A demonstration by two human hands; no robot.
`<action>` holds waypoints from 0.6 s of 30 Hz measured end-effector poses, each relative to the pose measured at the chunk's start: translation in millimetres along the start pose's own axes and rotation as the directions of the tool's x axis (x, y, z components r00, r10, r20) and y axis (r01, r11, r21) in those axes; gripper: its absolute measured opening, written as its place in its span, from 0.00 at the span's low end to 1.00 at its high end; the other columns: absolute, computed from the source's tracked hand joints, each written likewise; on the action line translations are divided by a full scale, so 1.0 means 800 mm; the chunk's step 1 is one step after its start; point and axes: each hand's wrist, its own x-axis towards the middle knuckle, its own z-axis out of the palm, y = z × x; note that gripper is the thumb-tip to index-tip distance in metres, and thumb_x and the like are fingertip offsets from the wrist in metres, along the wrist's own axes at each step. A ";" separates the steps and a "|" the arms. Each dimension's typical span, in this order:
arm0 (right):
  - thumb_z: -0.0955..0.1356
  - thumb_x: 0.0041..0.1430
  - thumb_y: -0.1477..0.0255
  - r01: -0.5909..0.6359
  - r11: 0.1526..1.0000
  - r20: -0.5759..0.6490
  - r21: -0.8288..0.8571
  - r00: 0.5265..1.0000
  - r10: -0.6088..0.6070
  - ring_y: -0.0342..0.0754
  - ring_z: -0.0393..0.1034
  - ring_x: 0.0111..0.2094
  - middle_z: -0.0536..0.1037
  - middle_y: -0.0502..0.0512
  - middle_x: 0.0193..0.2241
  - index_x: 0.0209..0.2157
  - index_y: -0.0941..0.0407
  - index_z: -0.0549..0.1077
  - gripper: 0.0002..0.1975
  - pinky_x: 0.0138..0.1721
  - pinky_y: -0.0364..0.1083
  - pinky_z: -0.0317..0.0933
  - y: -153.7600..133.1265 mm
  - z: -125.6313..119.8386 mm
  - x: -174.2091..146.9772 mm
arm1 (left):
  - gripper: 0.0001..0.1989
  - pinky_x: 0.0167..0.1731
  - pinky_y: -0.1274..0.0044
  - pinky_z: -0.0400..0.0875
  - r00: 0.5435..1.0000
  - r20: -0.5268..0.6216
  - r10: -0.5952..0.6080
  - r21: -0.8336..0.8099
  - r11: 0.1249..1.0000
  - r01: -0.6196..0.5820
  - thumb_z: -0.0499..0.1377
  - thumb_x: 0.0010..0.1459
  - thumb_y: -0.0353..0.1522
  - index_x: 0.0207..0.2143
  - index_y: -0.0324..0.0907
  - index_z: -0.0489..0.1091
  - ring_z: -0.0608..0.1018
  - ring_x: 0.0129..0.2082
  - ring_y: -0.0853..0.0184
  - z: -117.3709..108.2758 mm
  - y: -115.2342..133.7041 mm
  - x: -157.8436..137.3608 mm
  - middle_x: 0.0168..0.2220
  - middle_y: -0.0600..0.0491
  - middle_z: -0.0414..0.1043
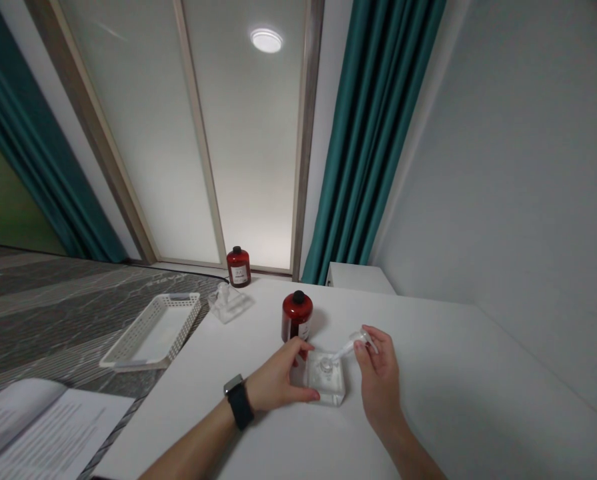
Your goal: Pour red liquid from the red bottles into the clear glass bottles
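Though indistinct, probably a clear pump point(357, 338) in the right hand point(381, 373).

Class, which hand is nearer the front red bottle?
Left. The left hand is just in front of the front red bottle; the right hand is farther off, to the right.

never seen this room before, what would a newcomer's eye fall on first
Probably the nearer glossy red, black-capped bottle, standing on the white tabletop just beyond the left hand. That hand holds a clear, square bottle; the right hand holds a clear pump near its mouth. Behind, a long teal fabric curtain hangs right of the frosted panels.
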 end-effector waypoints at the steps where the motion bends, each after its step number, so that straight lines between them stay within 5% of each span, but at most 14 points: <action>1: 0.71 0.55 0.57 -0.009 1.000 -0.007 0.007 1.000 0.009 0.49 0.70 0.37 0.73 0.54 0.38 0.44 0.54 0.68 0.20 0.40 0.49 0.67 0.000 0.000 0.000 | 0.33 0.44 0.69 0.68 1.000 -0.002 0.002 0.002 1.000 -0.002 0.73 0.43 0.32 0.50 0.42 0.63 0.71 0.43 0.59 0.000 -0.001 0.000 0.47 0.48 0.69; 18: 0.71 0.55 0.58 -0.112 0.993 0.000 0.034 0.994 0.112 0.48 0.69 0.38 0.73 0.52 0.39 0.45 0.53 0.68 0.19 0.41 0.48 0.64 0.001 -0.001 0.002 | 0.31 0.44 0.69 0.67 1.000 0.007 -0.002 0.010 1.000 0.002 0.72 0.44 0.33 0.49 0.41 0.64 0.71 0.43 0.59 -0.001 0.003 0.001 0.46 0.49 0.69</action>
